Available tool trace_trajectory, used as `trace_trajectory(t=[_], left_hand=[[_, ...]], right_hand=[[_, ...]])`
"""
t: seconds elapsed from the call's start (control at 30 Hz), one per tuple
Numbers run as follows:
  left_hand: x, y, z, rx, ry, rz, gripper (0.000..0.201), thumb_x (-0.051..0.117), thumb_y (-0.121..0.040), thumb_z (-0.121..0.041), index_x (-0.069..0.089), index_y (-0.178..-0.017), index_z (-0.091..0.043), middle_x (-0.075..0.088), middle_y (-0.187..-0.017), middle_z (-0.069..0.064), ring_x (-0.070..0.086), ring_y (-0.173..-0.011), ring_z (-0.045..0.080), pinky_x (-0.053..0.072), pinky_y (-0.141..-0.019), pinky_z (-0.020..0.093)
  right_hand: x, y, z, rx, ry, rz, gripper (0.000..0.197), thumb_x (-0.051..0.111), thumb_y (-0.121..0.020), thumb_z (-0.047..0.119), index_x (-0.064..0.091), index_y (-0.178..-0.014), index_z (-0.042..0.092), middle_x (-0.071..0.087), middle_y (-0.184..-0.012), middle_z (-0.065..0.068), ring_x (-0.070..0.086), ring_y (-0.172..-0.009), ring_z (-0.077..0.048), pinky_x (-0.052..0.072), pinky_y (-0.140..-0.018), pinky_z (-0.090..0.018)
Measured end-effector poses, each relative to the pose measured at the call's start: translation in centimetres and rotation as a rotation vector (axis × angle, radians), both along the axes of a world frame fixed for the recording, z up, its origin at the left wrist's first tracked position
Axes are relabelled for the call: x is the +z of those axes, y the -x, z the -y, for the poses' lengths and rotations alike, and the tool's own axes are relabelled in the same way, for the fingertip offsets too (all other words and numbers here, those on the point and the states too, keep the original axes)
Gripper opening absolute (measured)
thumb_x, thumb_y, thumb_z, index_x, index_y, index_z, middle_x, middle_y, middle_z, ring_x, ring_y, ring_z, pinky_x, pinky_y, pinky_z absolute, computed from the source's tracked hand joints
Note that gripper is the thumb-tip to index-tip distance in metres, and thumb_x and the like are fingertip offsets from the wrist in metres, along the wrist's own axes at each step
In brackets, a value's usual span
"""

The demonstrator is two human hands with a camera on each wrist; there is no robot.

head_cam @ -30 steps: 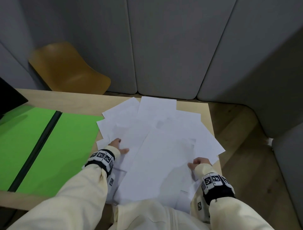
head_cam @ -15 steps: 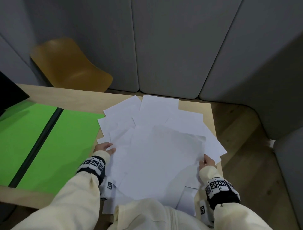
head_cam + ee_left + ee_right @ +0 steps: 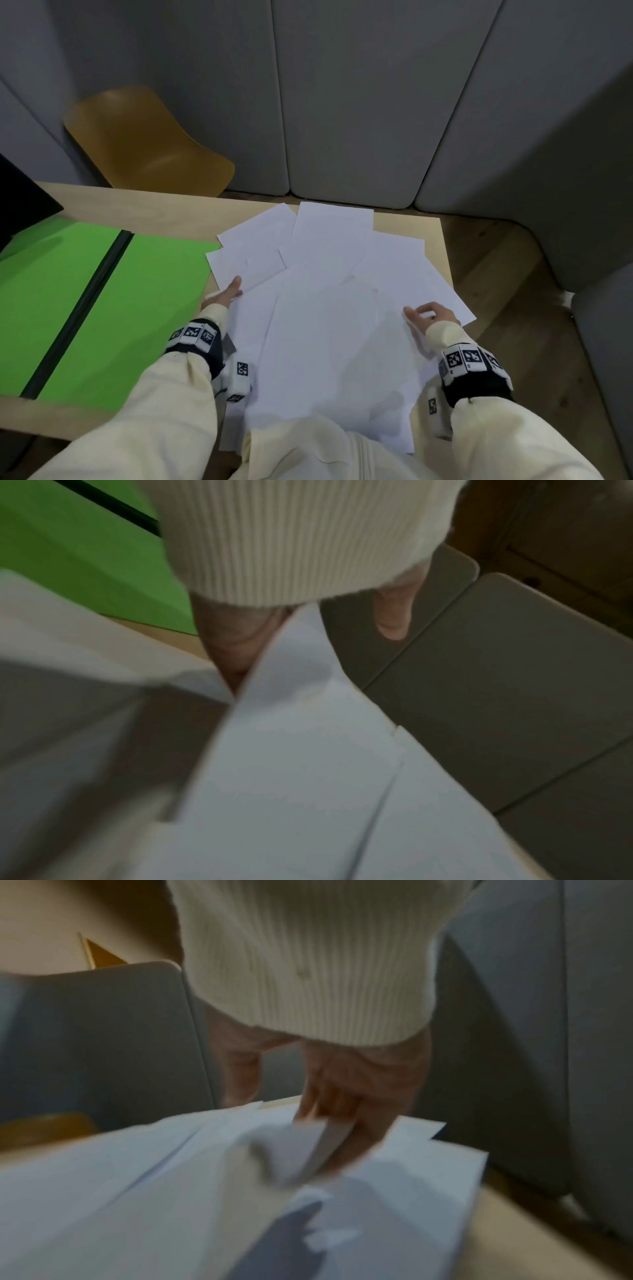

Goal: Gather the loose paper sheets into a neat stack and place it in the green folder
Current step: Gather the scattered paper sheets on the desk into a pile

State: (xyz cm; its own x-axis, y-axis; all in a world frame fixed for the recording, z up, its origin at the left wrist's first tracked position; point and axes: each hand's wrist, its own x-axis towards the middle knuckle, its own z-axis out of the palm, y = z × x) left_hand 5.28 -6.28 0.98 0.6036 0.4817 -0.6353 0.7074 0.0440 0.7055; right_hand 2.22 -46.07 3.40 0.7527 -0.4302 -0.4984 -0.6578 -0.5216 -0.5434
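Note:
Several loose white paper sheets [image 3: 335, 308] lie fanned over the right part of the wooden table. The green folder [image 3: 137, 308] lies open and flat to their left, with a dark spine down its middle. My left hand [image 3: 224, 294] has straight fingers against the pile's left edge. In the left wrist view the sheets [image 3: 308, 777] butt against the palm [image 3: 232, 642], and the thumb stands apart. My right hand [image 3: 428, 315] rests on the pile's right edge. In the blurred right wrist view its fingers [image 3: 342, 1096] point down into the sheets [image 3: 171, 1191], with the thumb held away.
A mustard chair [image 3: 144, 144] stands behind the table's far edge. A black object [image 3: 20, 205] overhangs the folder's far left corner. Grey padded panels [image 3: 342, 102] wall in the booth. The table's right edge [image 3: 443, 253] runs beside the sheets, with wooden floor beyond.
The top sheets, lifted at their right edge half a second ago, now lie flatter. Both hands have slid a little forward along the pile's sides, and the right hand's fingers have loosened.

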Motion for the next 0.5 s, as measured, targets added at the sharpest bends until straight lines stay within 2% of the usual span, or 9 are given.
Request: trace_trajectory(t=[0.03, 0.07, 0.13, 0.17, 0.2, 0.27, 0.37, 0.43, 0.5], left_hand=[[-1.6, 0.4, -0.9, 0.008, 0.048, -0.06, 0.081, 0.069, -0.066, -0.062, 0.06, -0.125, -0.007, 0.059, -0.13, 0.015, 0.056, -0.121, 0.03, 0.037, -0.109, 0.042], [-2.4, 1.5, -1.5, 0.002, 0.111, -0.111, 0.086, 0.075, -0.062, -0.058, 0.057, -0.128, -0.006, 0.062, -0.122, 0.019, 0.059, -0.112, 0.035, 0.044, -0.101, 0.047], [-2.3, 3.8, -1.1, -0.06, 0.141, -0.156, 0.066, 0.08, -0.07, -0.028, 0.056, -0.124, 0.003, 0.065, -0.097, 0.022, 0.063, -0.082, 0.032, 0.057, -0.071, 0.04], [-2.1, 4.7, -0.6, -0.121, 0.098, -0.155, 0.053, 0.077, -0.075, -0.013, 0.057, -0.12, 0.007, 0.066, -0.097, 0.023, 0.061, -0.078, 0.029, 0.057, -0.064, 0.037], [-2.3, 5.4, -0.2, -0.191, 0.016, -0.138, 0.042, 0.072, -0.078, -0.005, 0.059, -0.116, 0.009, 0.066, -0.105, 0.026, 0.062, -0.082, 0.029, 0.057, -0.068, 0.04], [-2.6, 5.8, 0.6, -0.28, -0.232, -0.104, 0.032, 0.064, -0.084, -0.003, 0.061, -0.114, 0.01, 0.064, -0.118, 0.027, 0.063, -0.101, 0.033, 0.05, -0.089, 0.043], [-2.0, 5.5, 1.9, -0.283, -0.345, -0.047, 0.032, 0.056, -0.088, 0.001, 0.06, -0.119, 0.008, 0.064, -0.116, 0.025, 0.06, -0.109, 0.034, 0.045, -0.09, 0.035], [-1.7, 5.0, 2.6, -0.301, -0.332, -0.045, 0.032, 0.053, -0.089, 0.0, 0.06, -0.12, 0.006, 0.065, -0.111, 0.021, 0.058, -0.1, 0.026, 0.042, -0.082, 0.029], [-1.0, 4.5, 3.0, -0.278, -0.326, -0.065, 0.035, 0.053, -0.091, -0.009, 0.058, -0.123, 0.005, 0.063, -0.119, 0.021, 0.059, -0.104, 0.03, 0.043, -0.083, 0.03]], right_hand=[[-0.1, 0.5, 0.5, 0.038, -0.03, -0.1, 0.028, 0.072, -0.076, 0.03, 0.059, -0.097, 0.016, 0.056, -0.088, -0.006, 0.058, -0.065, -0.022, 0.05, -0.069, -0.032], [-0.5, 1.0, 1.0, 0.06, -0.058, -0.185, 0.03, 0.074, -0.074, 0.021, 0.058, -0.099, 0.016, 0.055, -0.087, -0.007, 0.06, -0.063, -0.025, 0.055, -0.066, -0.036], [-1.2, 2.1, 1.7, 0.026, -0.107, -0.233, 0.033, 0.071, -0.071, 0.003, 0.061, -0.101, 0.012, 0.056, -0.081, -0.009, 0.061, -0.059, -0.031, 0.059, -0.069, -0.043], [-1.6, 2.6, 1.9, 0.01, -0.105, -0.194, 0.031, 0.069, -0.072, -0.002, 0.063, -0.1, 0.01, 0.057, -0.081, -0.01, 0.059, -0.058, -0.029, 0.058, -0.071, -0.04], [-1.8, 2.8, 1.8, 0.024, -0.06, -0.137, 0.028, 0.067, -0.075, -0.002, 0.066, -0.1, 0.008, 0.059, -0.084, -0.011, 0.058, -0.061, -0.028, 0.055, -0.072, -0.037], [-1.8, 2.9, 1.4, 0.081, 0.037, -0.033, 0.026, 0.06, -0.081, 0.003, 0.068, -0.104, 0.01, 0.063, -0.089, -0.012, 0.061, -0.08, -0.03, 0.049, -0.082, -0.03], [-1.4, 2.4, -0.4, 0.134, 0.001, 0.066, 0.03, 0.051, -0.089, 0.004, 0.066, -0.115, 0.008, 0.068, -0.106, -0.019, 0.062, -0.102, -0.035, 0.044, -0.093, -0.03], [-1.4, 1.8, -1.9, 0.155, -0.046, 0.077, 0.03, 0.055, -0.089, 0.008, 0.065, -0.117, 0.012, 0.067, -0.103, -0.016, 0.063, -0.095, -0.031, 0.045, -0.088, -0.026], [-1.4, 1.4, -2.7, 0.078, -0.098, 0.098, 0.029, 0.061, -0.087, 0.015, 0.062, -0.116, 0.013, 0.066, -0.098, -0.012, 0.061, -0.084, -0.026, 0.043, -0.081, -0.023]])
